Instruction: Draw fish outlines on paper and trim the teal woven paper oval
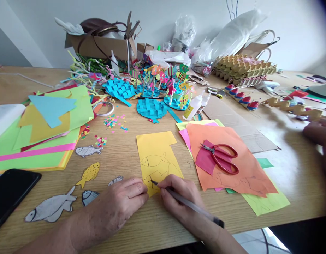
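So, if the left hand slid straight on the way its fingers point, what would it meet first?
Sliding across the yellow paper, the left hand would probably meet the right hand first, with the tip of its pen close by; depth is hard to judge here.

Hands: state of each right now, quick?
Left hand: curled at the edge of the yellow paper; grip cannot be told.
Right hand: closed, holding a pen.

The paper (158,145) is yellow; the pen (189,204) grey and black; the scissors (212,150) red-handled; 1 cut-out fish (90,173) dark-dotted yellow.
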### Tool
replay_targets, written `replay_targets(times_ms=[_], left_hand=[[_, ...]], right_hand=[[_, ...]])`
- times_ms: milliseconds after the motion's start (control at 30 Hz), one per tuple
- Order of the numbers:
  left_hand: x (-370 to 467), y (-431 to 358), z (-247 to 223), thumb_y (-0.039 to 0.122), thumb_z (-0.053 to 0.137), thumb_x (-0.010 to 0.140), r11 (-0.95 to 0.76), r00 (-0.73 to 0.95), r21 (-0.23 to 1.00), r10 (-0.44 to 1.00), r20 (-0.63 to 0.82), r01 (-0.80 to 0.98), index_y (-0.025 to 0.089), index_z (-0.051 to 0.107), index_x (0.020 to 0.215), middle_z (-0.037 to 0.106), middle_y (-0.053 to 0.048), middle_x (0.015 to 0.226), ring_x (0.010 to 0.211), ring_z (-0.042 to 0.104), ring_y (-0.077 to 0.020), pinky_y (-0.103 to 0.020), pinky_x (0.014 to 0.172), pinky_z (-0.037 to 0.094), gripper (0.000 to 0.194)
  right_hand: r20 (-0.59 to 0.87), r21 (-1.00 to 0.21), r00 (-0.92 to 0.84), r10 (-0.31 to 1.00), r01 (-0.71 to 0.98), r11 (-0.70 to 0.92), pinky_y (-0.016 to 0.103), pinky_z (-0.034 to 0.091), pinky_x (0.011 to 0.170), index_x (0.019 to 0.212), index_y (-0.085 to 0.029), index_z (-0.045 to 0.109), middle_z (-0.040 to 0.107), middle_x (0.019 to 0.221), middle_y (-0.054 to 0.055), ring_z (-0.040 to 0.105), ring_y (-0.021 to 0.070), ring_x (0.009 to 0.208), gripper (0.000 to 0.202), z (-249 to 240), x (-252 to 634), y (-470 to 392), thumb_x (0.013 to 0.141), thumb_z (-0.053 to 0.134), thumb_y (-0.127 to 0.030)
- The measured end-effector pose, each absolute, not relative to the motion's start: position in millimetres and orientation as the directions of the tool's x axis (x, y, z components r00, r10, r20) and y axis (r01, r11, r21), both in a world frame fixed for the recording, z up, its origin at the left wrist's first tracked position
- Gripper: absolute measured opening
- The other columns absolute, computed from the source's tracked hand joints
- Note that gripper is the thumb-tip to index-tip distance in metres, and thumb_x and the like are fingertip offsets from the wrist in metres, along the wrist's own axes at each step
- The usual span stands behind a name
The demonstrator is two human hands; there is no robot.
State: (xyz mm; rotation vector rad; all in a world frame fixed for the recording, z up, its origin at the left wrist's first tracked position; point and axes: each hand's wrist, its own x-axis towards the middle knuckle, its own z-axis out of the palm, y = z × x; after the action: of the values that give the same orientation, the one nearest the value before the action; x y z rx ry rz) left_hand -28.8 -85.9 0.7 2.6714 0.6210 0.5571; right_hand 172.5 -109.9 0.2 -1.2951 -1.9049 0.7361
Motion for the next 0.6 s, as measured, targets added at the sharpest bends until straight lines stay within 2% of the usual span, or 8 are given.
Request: replay_targets(times_ms=[233,433,600], left_hand=[[-29.8,-85.1,-0.7,0.016,0.026,0.097,-0.853,0.833,0.392,0.47,0.291,0.344,0.015,0.059,0.097,0.064,-0.005,0.094,0.09,0.056,-0.0162,-0.026,0.079,0.047,0.033],[-29.2,-86.2,4.4,0.014,0.021,0.097,-0.901,0.84,0.277,0.417,0.347,0.333,0.013,0.06,0.098,0.065,-0.006,0.093,0.089,0.058,-0.0165,-0.025,0.076,0.049,0.039],[-22.6,-86.2,20.4,0.005,0.024,0.092,-0.92,0.859,0.169,0.39,0.332,0.353,0.016,0.062,0.098,0.068,-0.004,0.089,0.086,0.06,-0.0157,-0.023,0.073,0.05,0.04]], right_hand=[[0.262,-0.86,0.05,0.964,0.465,0.21,0.021,0.041,0.047,0.078,-0.022,0.056,0.058,0.059,-0.003,0.055,0.0117,0.051,0.008,7.2,194.5,-126.6,0.08,0.049,-0.018],[0.206,-0.853,0.136,0.969,0.51,0.109,0.02,0.04,0.045,0.08,-0.023,0.055,0.057,0.06,-0.004,0.053,0.0114,0.052,0.008,12.0,223.6,-141.6,0.083,0.048,-0.021],[0.214,-0.807,0.107,0.971,0.58,0.114,0.02,0.038,0.044,0.075,-0.022,0.053,0.056,0.058,-0.004,0.05,0.0103,0.047,0.009,9.3,229.1,-144.0,0.08,0.047,-0.022]])
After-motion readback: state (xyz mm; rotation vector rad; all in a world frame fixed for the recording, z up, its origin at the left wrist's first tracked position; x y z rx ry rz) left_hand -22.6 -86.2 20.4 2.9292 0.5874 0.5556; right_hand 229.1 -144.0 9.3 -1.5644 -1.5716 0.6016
